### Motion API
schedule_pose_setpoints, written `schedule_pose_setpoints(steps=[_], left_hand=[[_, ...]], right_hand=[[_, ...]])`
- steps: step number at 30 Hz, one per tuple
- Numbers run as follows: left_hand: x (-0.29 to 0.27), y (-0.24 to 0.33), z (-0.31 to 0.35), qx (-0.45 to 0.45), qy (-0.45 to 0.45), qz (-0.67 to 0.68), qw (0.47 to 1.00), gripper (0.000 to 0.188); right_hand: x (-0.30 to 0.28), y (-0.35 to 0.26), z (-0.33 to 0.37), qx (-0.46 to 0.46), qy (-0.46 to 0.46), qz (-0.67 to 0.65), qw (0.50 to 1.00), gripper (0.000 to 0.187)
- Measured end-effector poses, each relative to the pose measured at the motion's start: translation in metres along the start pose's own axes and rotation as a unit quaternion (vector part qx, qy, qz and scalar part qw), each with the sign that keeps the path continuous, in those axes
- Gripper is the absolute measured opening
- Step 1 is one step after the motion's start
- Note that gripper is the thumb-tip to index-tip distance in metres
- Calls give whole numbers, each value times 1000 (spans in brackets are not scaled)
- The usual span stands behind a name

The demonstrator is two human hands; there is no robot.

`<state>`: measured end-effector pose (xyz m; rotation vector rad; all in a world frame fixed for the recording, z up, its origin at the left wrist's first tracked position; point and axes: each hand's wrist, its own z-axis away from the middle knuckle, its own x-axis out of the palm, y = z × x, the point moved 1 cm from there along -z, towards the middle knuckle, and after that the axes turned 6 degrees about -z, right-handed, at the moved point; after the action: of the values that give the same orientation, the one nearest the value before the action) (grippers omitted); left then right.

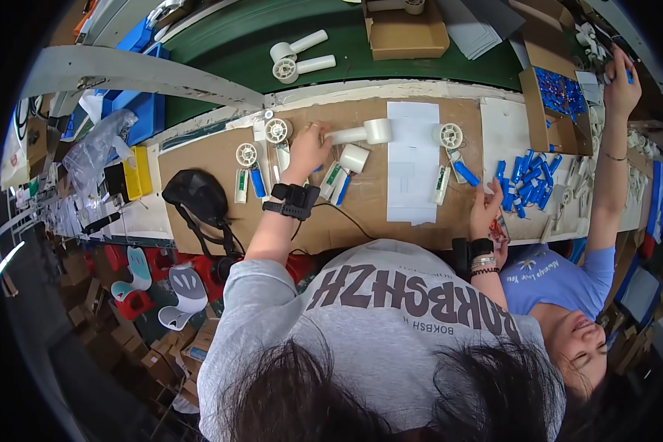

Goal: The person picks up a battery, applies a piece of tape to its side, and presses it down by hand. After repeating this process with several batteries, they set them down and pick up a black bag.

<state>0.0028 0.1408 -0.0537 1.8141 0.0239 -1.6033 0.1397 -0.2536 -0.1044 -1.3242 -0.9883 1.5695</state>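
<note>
My left hand [309,152] is closed at the handle end of a white handheld fan housing [357,134], which lies across the cardboard mat. Beside this hand are two white fan heads with grilles [278,130], slim white-green parts [241,186] and a blue cylindrical battery [257,183]. A white housing [353,158] lies just below the held one. My right hand [485,208] has its fingers stretched up, the tips beside the end of a blue battery [465,174]. That battery lies under another round fan head [448,135], near a green-white part [440,184].
White paper sheets [412,169] lie mid-table. At right are a pile of blue batteries [527,180] and a box of small blue parts [560,92]. A co-worker's hand [622,85] reaches out there. A black bag [197,197] lies left; finished-looking fans [302,57] rest on the green belt.
</note>
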Motion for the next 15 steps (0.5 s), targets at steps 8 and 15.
schedule_pose_setpoints(steps=[8, 15], left_hand=[[5, 22, 57, -105, -163, 2, 981, 31], [43, 22, 71, -75, -176, -90, 977, 36]], right_hand=[[5, -13, 17, 11, -38, -42, 998, 41], [21, 16, 22, -29, -63, 22, 997, 28]])
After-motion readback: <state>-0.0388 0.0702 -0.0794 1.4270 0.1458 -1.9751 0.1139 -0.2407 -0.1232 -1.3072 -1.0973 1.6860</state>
